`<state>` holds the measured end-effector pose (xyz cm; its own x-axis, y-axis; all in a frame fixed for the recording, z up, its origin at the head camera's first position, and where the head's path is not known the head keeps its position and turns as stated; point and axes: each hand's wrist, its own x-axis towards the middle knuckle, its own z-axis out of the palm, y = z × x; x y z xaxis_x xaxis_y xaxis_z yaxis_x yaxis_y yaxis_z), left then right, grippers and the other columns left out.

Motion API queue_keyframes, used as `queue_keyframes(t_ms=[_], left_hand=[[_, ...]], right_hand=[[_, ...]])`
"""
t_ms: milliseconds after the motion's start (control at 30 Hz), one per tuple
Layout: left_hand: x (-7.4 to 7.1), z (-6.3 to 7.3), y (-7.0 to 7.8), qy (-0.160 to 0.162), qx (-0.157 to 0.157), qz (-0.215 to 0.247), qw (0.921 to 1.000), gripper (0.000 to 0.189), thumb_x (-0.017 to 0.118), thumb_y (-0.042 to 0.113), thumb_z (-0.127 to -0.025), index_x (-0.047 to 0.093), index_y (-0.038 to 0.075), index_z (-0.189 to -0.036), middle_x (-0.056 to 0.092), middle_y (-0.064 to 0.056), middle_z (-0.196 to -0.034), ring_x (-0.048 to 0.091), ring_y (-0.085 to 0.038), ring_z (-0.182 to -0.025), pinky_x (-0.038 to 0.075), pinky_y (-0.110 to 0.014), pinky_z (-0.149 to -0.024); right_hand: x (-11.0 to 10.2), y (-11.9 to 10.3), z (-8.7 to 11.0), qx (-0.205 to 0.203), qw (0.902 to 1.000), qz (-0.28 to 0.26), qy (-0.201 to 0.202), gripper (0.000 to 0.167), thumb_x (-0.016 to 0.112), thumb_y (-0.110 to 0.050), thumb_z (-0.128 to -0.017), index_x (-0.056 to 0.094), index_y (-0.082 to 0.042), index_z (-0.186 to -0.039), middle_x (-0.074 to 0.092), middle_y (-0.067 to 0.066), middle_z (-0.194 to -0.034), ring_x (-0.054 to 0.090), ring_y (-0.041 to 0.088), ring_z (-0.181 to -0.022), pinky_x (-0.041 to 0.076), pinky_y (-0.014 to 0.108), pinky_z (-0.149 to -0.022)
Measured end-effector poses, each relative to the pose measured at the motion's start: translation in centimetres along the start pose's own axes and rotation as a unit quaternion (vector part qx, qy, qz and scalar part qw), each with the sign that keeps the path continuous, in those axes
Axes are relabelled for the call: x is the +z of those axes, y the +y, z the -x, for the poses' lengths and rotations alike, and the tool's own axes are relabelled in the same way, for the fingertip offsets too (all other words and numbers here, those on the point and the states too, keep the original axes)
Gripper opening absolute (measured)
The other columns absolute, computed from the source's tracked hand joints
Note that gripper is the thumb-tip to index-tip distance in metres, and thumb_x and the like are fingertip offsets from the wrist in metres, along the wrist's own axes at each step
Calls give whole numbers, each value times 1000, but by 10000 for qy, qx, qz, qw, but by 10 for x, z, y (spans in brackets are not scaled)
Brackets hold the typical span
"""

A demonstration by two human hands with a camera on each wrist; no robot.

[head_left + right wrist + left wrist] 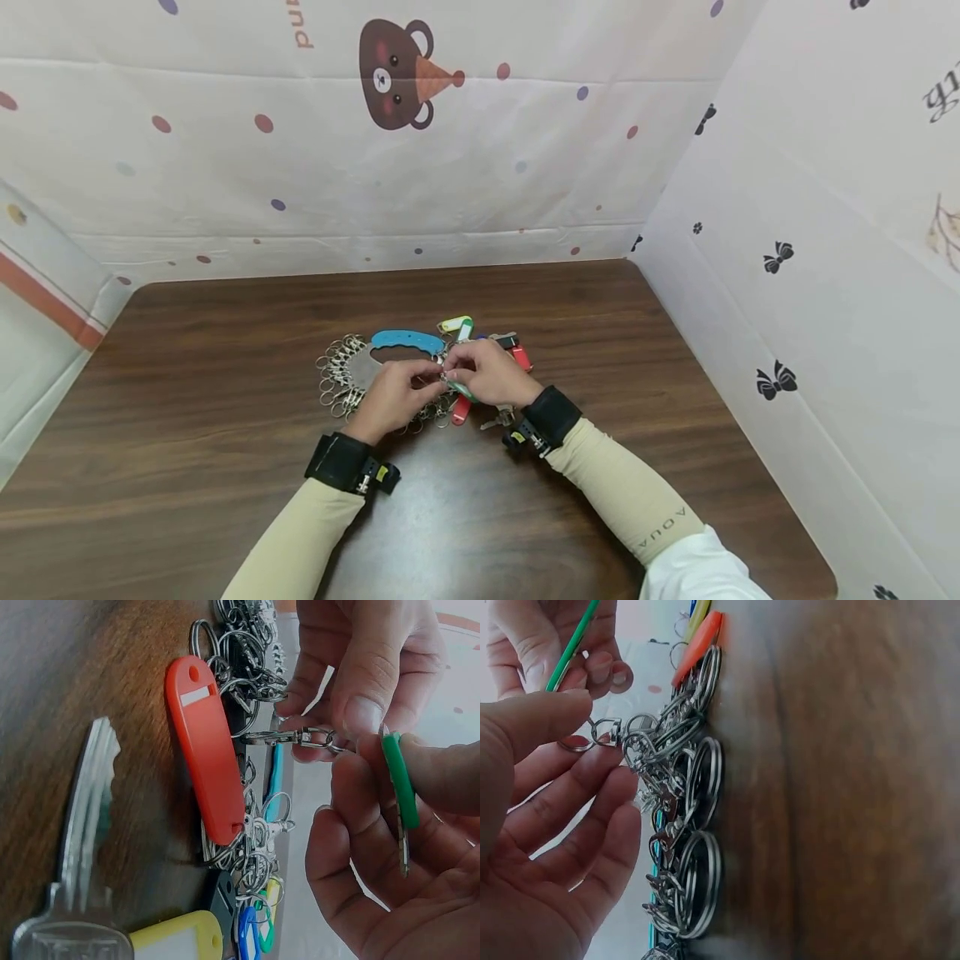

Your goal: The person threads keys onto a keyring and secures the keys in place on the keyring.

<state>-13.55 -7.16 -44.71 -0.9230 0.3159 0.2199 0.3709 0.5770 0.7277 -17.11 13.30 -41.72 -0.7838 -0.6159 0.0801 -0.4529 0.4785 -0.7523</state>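
A large metal key holder (362,367) with a blue handle (408,338) lies on the table, its edge hung with several swivel clasps and split rings. My left hand (393,396) pinches a small split ring (577,745) joined to one swivel clasp (277,738). Close against its fingertips, my right hand (491,375) holds a green key tag (400,780) between thumb and fingers. A thin metal key (405,851) shows along the tag's lower side. Just where the ring meets the tag is hidden by the fingertips.
A red key tag (206,750) lies near the holder, below the hands. Loose keys (86,825), a yellow tag (180,937), a black tag (220,900) and a blue tag (249,930) lie to the right. Printed cloth walls (450,183) border the brown table (187,400).
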Motion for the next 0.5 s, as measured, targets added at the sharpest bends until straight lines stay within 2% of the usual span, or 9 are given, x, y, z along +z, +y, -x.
queue_keyframes(t_ms=[133, 333, 500], left_hand=[[0, -1, 0, -34, 20, 81, 10000, 24, 77, 16, -94, 78, 9, -117, 80, -8, -110, 77, -20, -94, 64, -40, -84], [0, -1, 2, 24, -65, 239, 9997, 21, 80, 12, -91, 77, 8, -112, 80, -9, -106, 78, -21, -93, 64, -39, -84], [-1, -1, 1, 79, 49, 93, 9999, 22, 79, 13, -92, 79, 8, -113, 81, -8, -107, 78, -20, -94, 64, -38, -83]], right_hand=[[0, 0, 0, -10, 10000, 9, 15, 12, 64, -6, -101, 74, -10, -95, 70, 4, -86, 56, 12, -76, 47, 24, -72], [1, 1, -1, 91, 9999, -81, 48, 11, 65, -7, -102, 74, -10, -97, 70, 4, -87, 57, 12, -77, 47, 25, -73], [0, 0, -1, 95, 9999, -25, 113, 11, 65, -7, -101, 75, -10, -97, 70, 4, -87, 56, 13, -77, 46, 25, -72]])
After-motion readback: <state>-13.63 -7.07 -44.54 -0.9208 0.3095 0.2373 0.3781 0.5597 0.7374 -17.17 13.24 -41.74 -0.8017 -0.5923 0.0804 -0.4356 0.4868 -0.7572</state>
